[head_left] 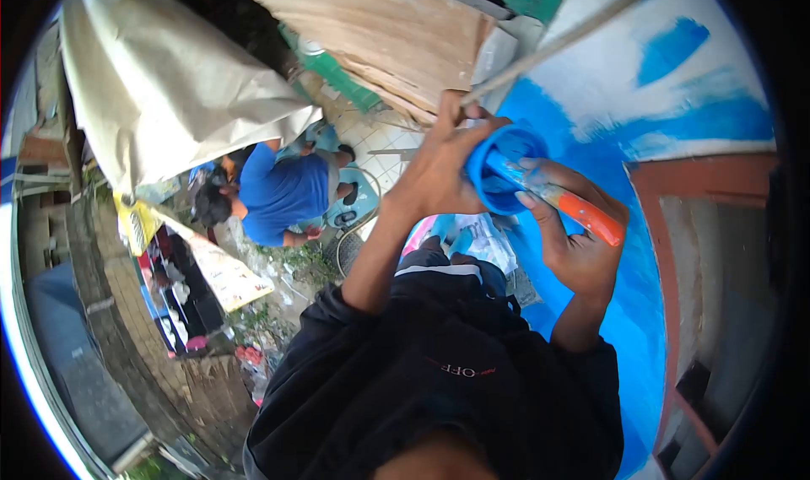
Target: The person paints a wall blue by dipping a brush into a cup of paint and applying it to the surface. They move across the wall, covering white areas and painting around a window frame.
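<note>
My left hand [434, 166] is wrapped round a small blue plastic cup [477, 164] with blue paint inside. A thin wooden pole [561, 48] runs up to the right from the fingers of that hand, overlapping them in this view. Closed round a paintbrush [588, 217] with an orange handle, my right hand [582, 248] has it tilted into the cup. The brush's paint-smeared lower part rests by the cup's inner wall. Close beside both hands is a wall [629, 311], coated bright blue low down and patchy white and blue higher up.
A reddish-brown window frame [661, 252] borders the wall at right. To the left, a person in a blue shirt [283, 189] crouches on the ground below. A pale tarp [177, 100] hangs at upper left, and wooden sheeting [388, 33] stands ahead. Plastic sheets [494, 242] lie near my feet.
</note>
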### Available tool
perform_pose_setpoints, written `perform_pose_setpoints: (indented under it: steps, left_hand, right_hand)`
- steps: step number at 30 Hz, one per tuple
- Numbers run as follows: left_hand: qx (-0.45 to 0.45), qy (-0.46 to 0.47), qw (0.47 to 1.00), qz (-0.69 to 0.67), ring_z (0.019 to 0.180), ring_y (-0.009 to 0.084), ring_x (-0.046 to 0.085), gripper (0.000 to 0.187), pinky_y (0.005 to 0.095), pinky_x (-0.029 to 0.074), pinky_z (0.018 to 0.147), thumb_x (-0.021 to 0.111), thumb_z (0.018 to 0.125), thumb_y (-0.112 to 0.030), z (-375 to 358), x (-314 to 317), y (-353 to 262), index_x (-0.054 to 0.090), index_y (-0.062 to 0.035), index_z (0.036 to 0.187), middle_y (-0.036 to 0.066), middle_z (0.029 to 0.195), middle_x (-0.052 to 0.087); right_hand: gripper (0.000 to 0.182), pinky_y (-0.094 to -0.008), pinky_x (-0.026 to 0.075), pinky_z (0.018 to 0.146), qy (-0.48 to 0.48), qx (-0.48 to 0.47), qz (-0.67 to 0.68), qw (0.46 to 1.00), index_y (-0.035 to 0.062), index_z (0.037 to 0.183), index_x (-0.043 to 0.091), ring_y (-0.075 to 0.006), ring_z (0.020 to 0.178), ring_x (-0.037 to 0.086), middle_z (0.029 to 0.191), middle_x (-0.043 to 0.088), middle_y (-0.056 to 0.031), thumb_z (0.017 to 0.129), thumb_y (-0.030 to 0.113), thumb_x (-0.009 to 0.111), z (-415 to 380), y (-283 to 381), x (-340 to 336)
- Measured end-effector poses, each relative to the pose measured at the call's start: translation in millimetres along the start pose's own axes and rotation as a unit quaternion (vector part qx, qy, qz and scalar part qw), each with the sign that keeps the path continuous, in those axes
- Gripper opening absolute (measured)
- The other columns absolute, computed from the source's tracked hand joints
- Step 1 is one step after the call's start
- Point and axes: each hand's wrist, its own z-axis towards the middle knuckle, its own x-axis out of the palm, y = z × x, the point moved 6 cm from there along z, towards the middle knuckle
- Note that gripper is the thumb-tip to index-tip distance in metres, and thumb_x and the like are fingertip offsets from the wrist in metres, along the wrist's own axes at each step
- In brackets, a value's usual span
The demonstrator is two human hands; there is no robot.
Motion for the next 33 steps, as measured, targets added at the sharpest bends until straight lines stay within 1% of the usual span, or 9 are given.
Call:
perform_pose_setpoints:
  steps: [3, 4, 8, 17, 24, 27, 28, 31, 33]
  left_hand:
    - [0.019, -0.014, 1.0, 0.015, 0.114, 0.04, 0.051, 0.089, 0.0426, 0.047, 0.097, 0.092, 0.042, -0.027, -12, 10, 7, 0.064, -0.0066, 0.124, 0.019, 0.116, 0.045]
    - [0.027, -0.023, 0.999, -0.005, 0.109, 0.034, 0.049, 0.08, 0.0418, 0.047, 0.094, 0.089, 0.051, -0.026, -13, 7, 2, 0.064, -0.0051, 0.124, 0.015, 0.11, 0.05]
    - [0.004, -0.033, 0.999, -0.014, 0.111, 0.0354, 0.052, 0.085, 0.0401, 0.048, 0.093, 0.092, 0.047, -0.029, -22, 9, -5, 0.064, -0.0041, 0.123, 0.017, 0.114, 0.045]
    - [-0.001, -0.037, 0.999, -0.012, 0.108, 0.0352, 0.055, 0.087, 0.0407, 0.051, 0.089, 0.094, 0.045, -0.032, -27, 14, -11, 0.064, -0.004, 0.122, 0.016, 0.114, 0.043]
    - [0.005, -0.033, 0.999, 0.009, 0.103, 0.0359, 0.058, 0.086, 0.0426, 0.052, 0.087, 0.093, 0.044, -0.034, -27, 29, -11, 0.066, -0.0037, 0.119, 0.017, 0.117, 0.045]
    - [0.01, -0.02, 1.0, 0.012, 0.105, 0.0367, 0.057, 0.084, 0.0428, 0.052, 0.09, 0.093, 0.046, -0.032, -21, 33, -17, 0.066, -0.0045, 0.12, 0.017, 0.115, 0.046]
    - [-0.001, -0.018, 0.999, 0.038, 0.106, 0.0368, 0.057, 0.082, 0.0427, 0.052, 0.09, 0.092, 0.047, -0.03, -19, 34, -17, 0.066, -0.0051, 0.12, 0.017, 0.114, 0.046]
    - [-0.005, 0.001, 1.0, 0.027, 0.107, 0.0367, 0.055, 0.074, 0.0417, 0.053, 0.092, 0.089, 0.051, -0.02, -14, 42, -24, 0.066, -0.0065, 0.12, 0.017, 0.112, 0.047]
    - [0.001, 0.009, 1.0, 0.021, 0.108, 0.0368, 0.054, 0.074, 0.0421, 0.052, 0.092, 0.089, 0.051, -0.02, -14, 48, -22, 0.066, -0.0061, 0.12, 0.017, 0.112, 0.047]
  right_hand:
    - [0.015, -0.0344, 0.058, 0.079, 0.02, 0.008, -0.021, 1.0, -0.0046, 0.095, 0.07, -0.0284, 0.088, 0.074, 0.101, 0.075, -0.0154, 0.081, -0.006, 0.076, -7, -4, 6]
    - [0.009, -0.0351, 0.058, 0.082, 0.008, 0.023, -0.007, 1.0, -0.0059, 0.092, 0.07, -0.0266, 0.089, 0.073, 0.1, 0.074, -0.0159, 0.084, -0.006, 0.073, -11, -7, 6]
    - [0.014, -0.0373, 0.057, 0.086, 0.046, 0.034, 0.02, 0.998, -0.0078, 0.104, 0.066, -0.0258, 0.099, 0.07, 0.106, 0.072, -0.0167, 0.091, -0.005, 0.068, -21, -16, 6]
    - [0.017, -0.033, 0.056, 0.084, 0.034, 0.056, 0.066, 0.996, -0.0092, 0.107, 0.064, -0.0223, 0.099, 0.069, 0.111, 0.072, -0.018, 0.093, -0.001, 0.069, -29, -32, -6]
    - [0.019, -0.0337, 0.057, 0.086, 0.054, 0.064, 0.014, 0.996, -0.0082, 0.108, 0.064, -0.0228, 0.098, 0.07, 0.107, 0.072, -0.0189, 0.091, -0.003, 0.07, -37, -33, -3]
    - [0.015, -0.0334, 0.057, 0.084, -0.025, 0.056, 0.098, 0.993, -0.0075, 0.102, 0.065, -0.0225, 0.098, 0.07, 0.107, 0.073, -0.0182, 0.088, -0.006, 0.071, -36, -35, -22]
    - [0.015, -0.0334, 0.057, 0.084, -0.038, 0.062, 0.076, 0.994, -0.0075, 0.102, 0.065, -0.0225, 0.098, 0.07, 0.107, 0.073, -0.0182, 0.088, -0.006, 0.071, -34, -35, -27]
    - [0.011, -0.0328, 0.057, 0.081, -0.031, 0.084, 0.085, 0.992, -0.0067, 0.095, 0.066, -0.0231, 0.093, 0.072, 0.103, 0.073, -0.0175, 0.086, -0.006, 0.072, -32, -38, -29]
    - [0.011, -0.032, 0.058, 0.077, 0.021, 0.018, 0.039, 0.999, -0.0056, 0.091, 0.066, -0.0244, 0.086, 0.074, 0.098, 0.074, -0.0156, 0.084, -0.005, 0.074, -32, -35, -23]
